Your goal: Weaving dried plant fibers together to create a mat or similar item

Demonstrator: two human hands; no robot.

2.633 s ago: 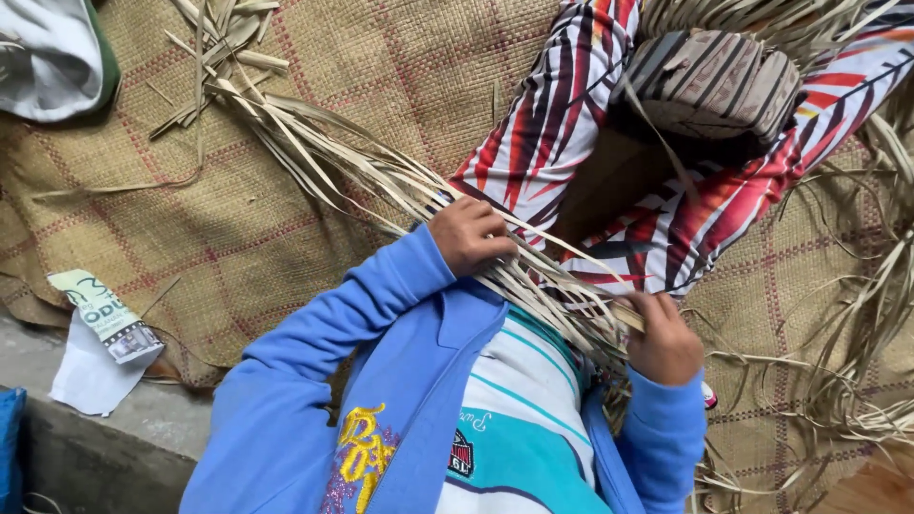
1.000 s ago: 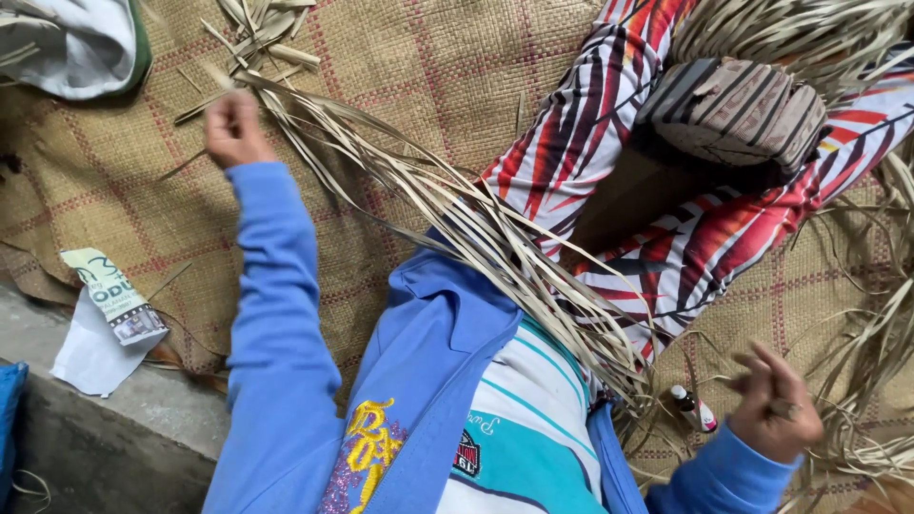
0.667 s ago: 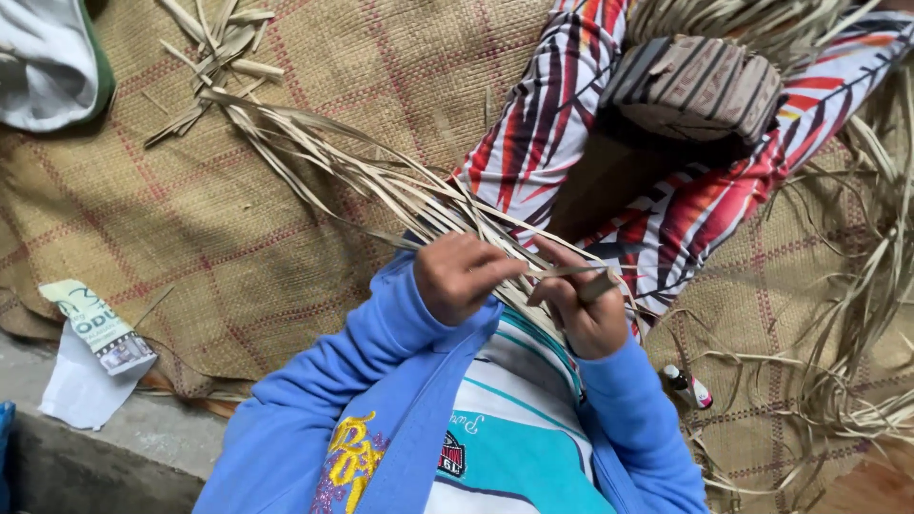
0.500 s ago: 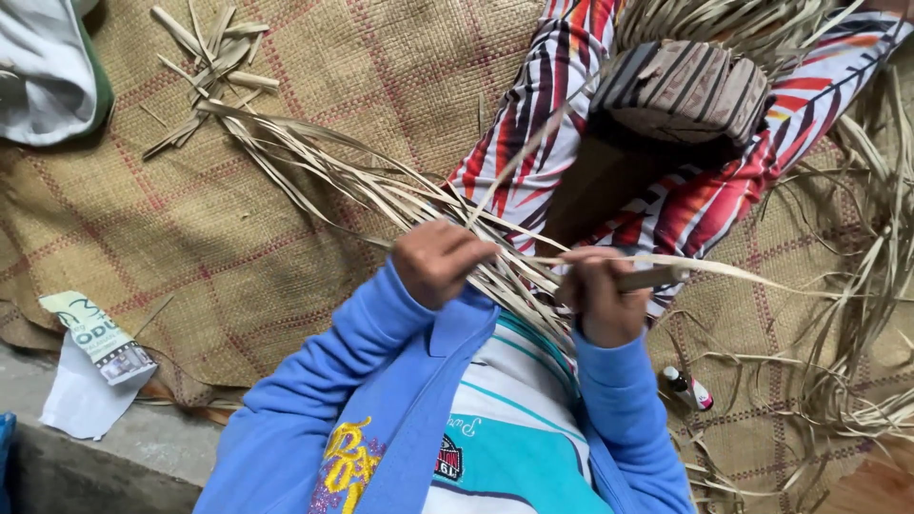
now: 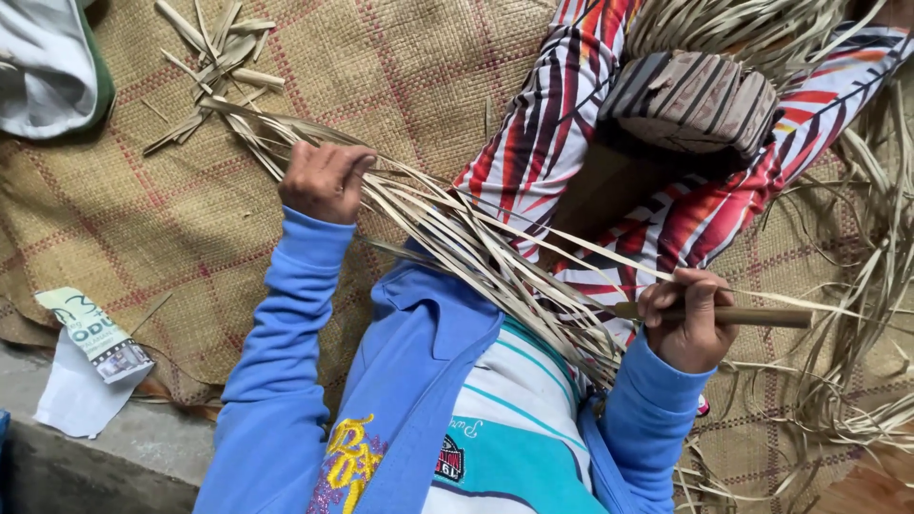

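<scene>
A bundle of dry palm leaf strips (image 5: pixel 476 252) lies across my lap, running from upper left to lower right. My left hand (image 5: pixel 324 179) is closed around one end of a strip at the upper left of the bundle. My right hand (image 5: pixel 687 319) grips a thin wooden-handled tool (image 5: pixel 752 316) that points right, pressed against a strip. I wear a blue jacket and a red, white and black patterned cloth (image 5: pixel 557 124) over my legs. A ridged sandal sole (image 5: pixel 695 100) shows above my right hand.
A woven straw mat (image 5: pixel 400 67) covers the ground. Cut leaf scraps (image 5: pixel 214 48) lie at its top left. More loose strips (image 5: pixel 857 286) pile up at the right. A white and green cloth (image 5: pixel 48 57) and a paper wrapper (image 5: pixel 90 333) lie at the left.
My left hand has drawn a strip out to the upper left, away from my right hand. My right hand has shifted right and down with the tool.
</scene>
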